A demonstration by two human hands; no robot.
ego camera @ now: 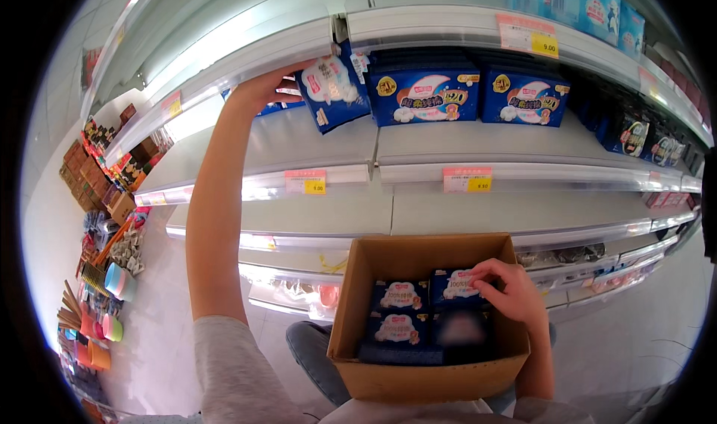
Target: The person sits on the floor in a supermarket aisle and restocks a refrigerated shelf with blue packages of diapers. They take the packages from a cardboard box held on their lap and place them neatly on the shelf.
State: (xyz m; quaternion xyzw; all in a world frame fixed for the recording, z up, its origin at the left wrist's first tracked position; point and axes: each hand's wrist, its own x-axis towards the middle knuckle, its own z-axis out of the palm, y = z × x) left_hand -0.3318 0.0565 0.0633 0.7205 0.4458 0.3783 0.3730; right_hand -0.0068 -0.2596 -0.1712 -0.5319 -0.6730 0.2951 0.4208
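My left hand (273,88) reaches onto the upper shelf, its fingers at the left side of a tilted dark blue soft package (336,91); whether it grips the package cannot be told. Right of that package, rows of blue packages (425,96) stand upright. An open cardboard box (428,382) rests over my lap, with several blue packages (399,295) inside. Inside the box's right part, my right hand (504,289) has its fingertips at the top of a blue package (451,284).
Shelf edges (411,172) with price tags run across the view. Light blue packs (585,9) stand on the shelf above at right, black packages (633,135) farther right. Colourful tubs (112,281) and stacked boxes (89,172) stand at far left.
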